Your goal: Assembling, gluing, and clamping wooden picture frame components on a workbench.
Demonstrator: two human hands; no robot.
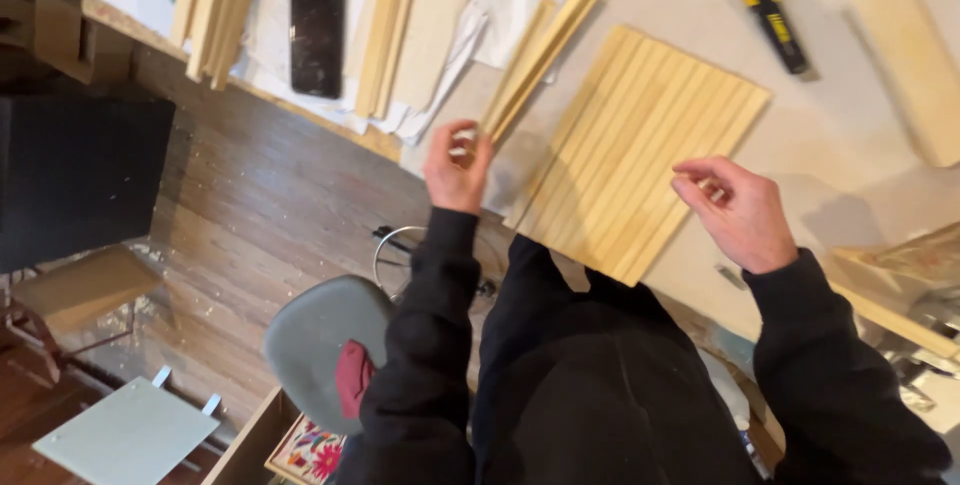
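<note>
Pale worktable (860,135) — wooden floor (260,215), perhaps dusty

Pale yellow wood panel (640,145), yellow-and-black utility knife (768,10), black phone (317,33).

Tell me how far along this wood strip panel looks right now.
A panel of wood strips lies side by side on the table, apparently assembled. The left hand grips the end of a small bundle of strips; the right hand rests on the panel's edge. More loose strips wait near the phone.
</note>
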